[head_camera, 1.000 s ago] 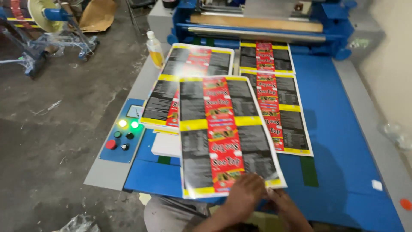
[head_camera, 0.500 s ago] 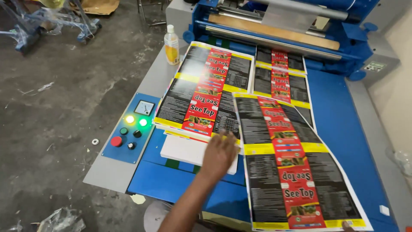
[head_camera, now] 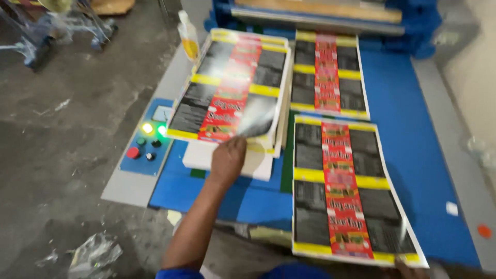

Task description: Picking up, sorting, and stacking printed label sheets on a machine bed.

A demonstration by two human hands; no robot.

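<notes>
My left hand (head_camera: 227, 160) reaches to the near edge of a stack of printed sheets (head_camera: 227, 88) patterned in black, yellow and red. Its fingers pinch the top sheet's near corner, which curls up. One loose printed sheet (head_camera: 341, 191) of the same kind lies on the blue table (head_camera: 413, 134) to the right of the stack. Only the fingertips of my right hand (head_camera: 407, 266) show, at the picture's bottom edge, gripping that sheet's near right corner. Another printed sheet (head_camera: 328, 72) lies farther in, towards the machine.
A blue machine with a roller (head_camera: 320, 13) stands across the far end of the table. A control panel (head_camera: 147, 142) with lit green and yellow lamps and a red button sits left of the stack. A bottle of yellow liquid (head_camera: 188, 39) stands at the far left. Plastic scrap (head_camera: 90, 253) lies on the floor.
The loose sheet has slid from the table's middle to its right side under my right hand. My left hand left it, reached the stack and lifted the top sheet's corner.
</notes>
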